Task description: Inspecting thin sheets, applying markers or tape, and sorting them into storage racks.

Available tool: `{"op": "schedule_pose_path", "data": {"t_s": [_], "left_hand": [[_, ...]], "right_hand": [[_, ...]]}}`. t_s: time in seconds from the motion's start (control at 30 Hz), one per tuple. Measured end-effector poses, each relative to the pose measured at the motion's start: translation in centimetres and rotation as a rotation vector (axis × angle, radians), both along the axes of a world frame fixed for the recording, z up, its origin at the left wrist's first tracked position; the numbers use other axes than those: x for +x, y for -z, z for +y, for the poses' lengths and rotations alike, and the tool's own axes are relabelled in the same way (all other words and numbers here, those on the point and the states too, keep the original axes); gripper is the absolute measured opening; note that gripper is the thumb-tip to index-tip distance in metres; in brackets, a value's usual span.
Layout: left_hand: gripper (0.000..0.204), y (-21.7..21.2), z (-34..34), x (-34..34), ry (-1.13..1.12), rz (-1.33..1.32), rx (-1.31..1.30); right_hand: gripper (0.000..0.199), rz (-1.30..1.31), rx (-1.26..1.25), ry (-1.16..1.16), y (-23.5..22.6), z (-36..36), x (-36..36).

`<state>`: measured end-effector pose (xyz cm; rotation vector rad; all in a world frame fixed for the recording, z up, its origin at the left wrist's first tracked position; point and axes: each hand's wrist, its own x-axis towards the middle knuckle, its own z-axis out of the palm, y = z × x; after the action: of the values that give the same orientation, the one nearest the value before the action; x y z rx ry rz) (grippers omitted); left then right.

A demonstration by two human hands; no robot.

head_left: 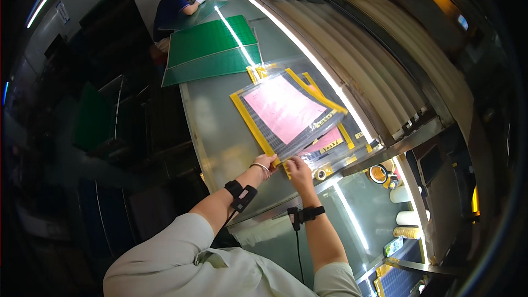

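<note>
A dark film sheet with yellow-taped edges (254, 126) lies tilted on the workbench, its near edge raised. On it, under a clear cover, rests a pink paper (283, 107). My left hand (265, 163) pinches the sheet's near corner, thumb and fingers closed on the yellow tape. Just right of it, my right hand (298, 168) has its fingers curled at the sheet's near edge; what is between them is hidden. Beneath lies another taped sheet with a pink paper (324, 140). A small tape roll (320, 174) sits beside my right hand.
Large green panels (212, 49) lie farther along the glass-topped bench (212, 132). A co-worker (175, 8) in a dark top and white gloves bends over the far end. On the right are a brown tape roll (378, 174), white rolls (406, 218) and a metal frame (415, 137).
</note>
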<state>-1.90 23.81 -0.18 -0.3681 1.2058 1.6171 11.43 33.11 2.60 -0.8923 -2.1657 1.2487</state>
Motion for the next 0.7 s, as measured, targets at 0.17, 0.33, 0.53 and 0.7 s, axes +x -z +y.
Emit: {"op": "schedule_pose_path", "data": {"t_s": [0.17, 0.33, 0.53, 0.7], "left_hand": [[0.011, -0.7, 0.4, -1.4, -0.143, 0.022, -0.058], [0.021, -3.1, -0.3, -2.8, -0.112, 0.142, 0.095], [0.020, -5.4, -0.4, -2.2, -0.101, 0.244, 0.110], [0.022, -5.6, 0.1, -1.2, -0.026, 0.365, 0.053]], "right_hand": [[0.032, -0.108, -0.637, 0.354, 4.5, 3.0, 4.5], [0.026, 0.301, -1.060, 0.519, 5.5, 1.0, 2.6], [0.015, 0.196, -1.137, 0.467, 4.4, 2.2, -0.2], [0.007, 0.107, -0.855, 0.254, 3.7, -2.6, -1.6]]}}
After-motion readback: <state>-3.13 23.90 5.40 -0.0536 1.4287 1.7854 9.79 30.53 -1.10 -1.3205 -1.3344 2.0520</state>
